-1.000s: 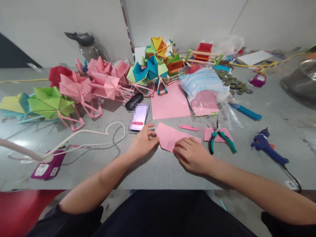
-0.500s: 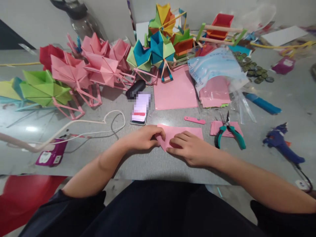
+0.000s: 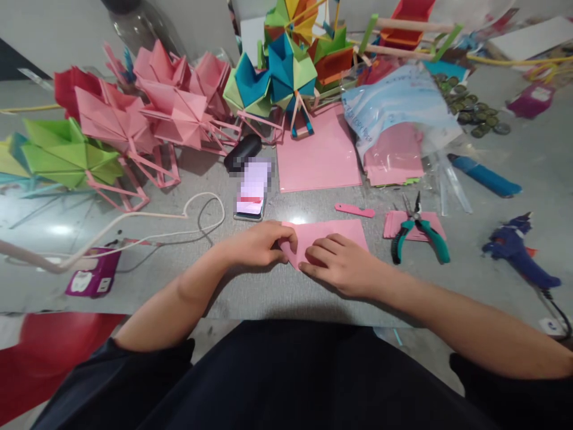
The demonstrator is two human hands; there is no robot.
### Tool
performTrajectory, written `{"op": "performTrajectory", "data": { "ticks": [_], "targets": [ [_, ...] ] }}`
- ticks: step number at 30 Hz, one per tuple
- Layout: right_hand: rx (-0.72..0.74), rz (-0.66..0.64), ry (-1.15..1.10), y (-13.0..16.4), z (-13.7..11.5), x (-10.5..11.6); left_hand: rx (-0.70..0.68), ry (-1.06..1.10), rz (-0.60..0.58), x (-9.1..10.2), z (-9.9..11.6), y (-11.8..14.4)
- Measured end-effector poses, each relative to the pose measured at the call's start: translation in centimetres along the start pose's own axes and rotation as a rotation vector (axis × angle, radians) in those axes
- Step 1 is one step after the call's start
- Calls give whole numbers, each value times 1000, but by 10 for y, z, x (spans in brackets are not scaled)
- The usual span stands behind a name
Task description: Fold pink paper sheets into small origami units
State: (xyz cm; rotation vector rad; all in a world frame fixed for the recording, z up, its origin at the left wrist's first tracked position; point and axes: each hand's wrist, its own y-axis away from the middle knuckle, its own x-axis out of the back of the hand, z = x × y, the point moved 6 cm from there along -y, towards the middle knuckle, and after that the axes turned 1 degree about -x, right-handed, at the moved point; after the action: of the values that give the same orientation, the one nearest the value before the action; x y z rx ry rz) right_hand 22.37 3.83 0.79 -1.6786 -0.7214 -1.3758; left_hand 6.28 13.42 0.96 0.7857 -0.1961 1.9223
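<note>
A sheet of pink paper [image 3: 333,230] lies on the grey table in front of me, its left end folded over to a slanted edge. My left hand [image 3: 264,243] pinches that folded end between curled fingers and thumb. Across the paper's middle lies my right hand [image 3: 338,263], palm down with slightly bent fingers apart, pressing near the fold. Just beyond the paper is a pink utility knife or similar slim tool [image 3: 354,210]. Pliers with teal handles [image 3: 417,228] rest on small pink paper pieces [image 3: 394,224] to the right.
A phone [image 3: 251,194] and black case [image 3: 243,152] lie ahead. Pink paper wheel models [image 3: 176,113] stand at the back left. Behind the sheet are a pink paper stack [image 3: 317,158] and plastic bag [image 3: 398,101]. A blue glue gun [image 3: 519,248] lies right, a white cable [image 3: 170,216] left.
The view has shifted slightly, so the table's things sit a little higher in it. Both hands keep nearly the same places on the paper, the left still pinching its folded end.
</note>
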Motion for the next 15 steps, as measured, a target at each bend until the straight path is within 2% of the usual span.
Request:
{"op": "performTrajectory", "data": {
  "ticks": [4,8,15],
  "targets": [
    [24,27,-62,3,0,3,-76,1,-2,-4,11,0],
    [39,25,-140,7,2,5,-110,34,12,-12,13,0],
    [37,-16,-178,12,4,3,-173,131,123,-11,8,0]
  ]
}}
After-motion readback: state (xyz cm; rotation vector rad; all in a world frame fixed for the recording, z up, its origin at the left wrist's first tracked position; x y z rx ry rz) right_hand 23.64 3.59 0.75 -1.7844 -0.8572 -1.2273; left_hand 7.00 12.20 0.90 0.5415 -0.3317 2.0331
